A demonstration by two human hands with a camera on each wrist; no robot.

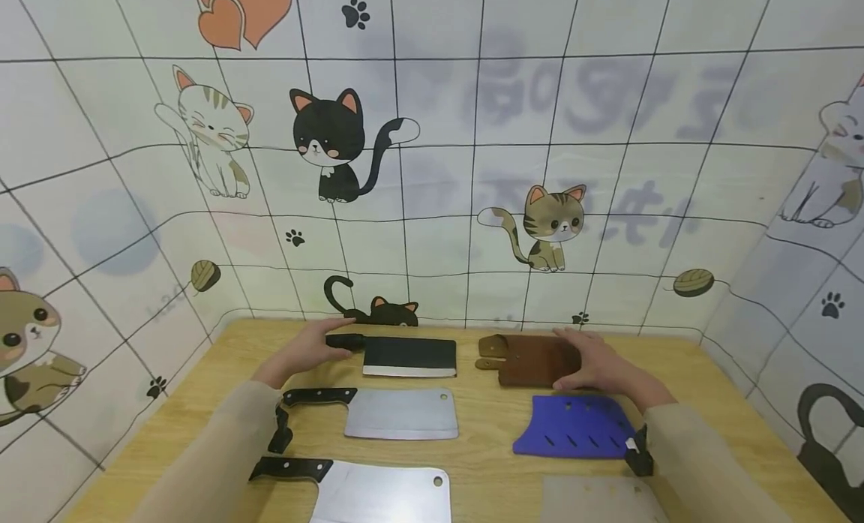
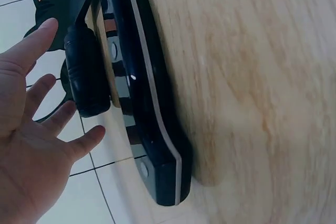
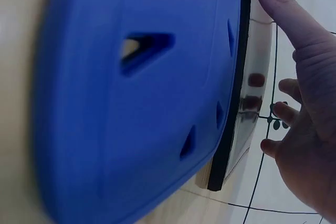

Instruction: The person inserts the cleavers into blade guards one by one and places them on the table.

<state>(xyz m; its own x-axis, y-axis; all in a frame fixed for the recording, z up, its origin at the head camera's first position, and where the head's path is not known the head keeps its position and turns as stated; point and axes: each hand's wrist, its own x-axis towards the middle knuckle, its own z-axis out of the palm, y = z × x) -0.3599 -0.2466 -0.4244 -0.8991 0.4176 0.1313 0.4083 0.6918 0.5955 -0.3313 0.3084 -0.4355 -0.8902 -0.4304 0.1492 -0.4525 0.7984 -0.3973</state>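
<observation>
My left hand (image 1: 312, 352) reaches in at the left with its fingers spread around the black handle of a dark-bladed cleaver (image 1: 409, 352). In the left wrist view a gap shows between the fingers and that handle (image 2: 86, 72). On the right, my right hand (image 1: 595, 364) spans the right end of a brown leather sheath (image 1: 536, 360). Its thumb lies at the sheath's near edge, other fingers beyond the far edge; contact is unclear. Below the left hand lies a silver cleaver (image 1: 405, 414) with a black riveted handle. A blue slotted sheath (image 1: 574, 427) lies below the right hand.
A larger silver cleaver (image 1: 385, 497) lies at the front left, partly cut off. Opposite it is a pale grey sheath (image 1: 601, 500) at the front right. All rest on a light wooden table (image 1: 489, 440), backed by a cat-patterned sheet (image 1: 439, 170).
</observation>
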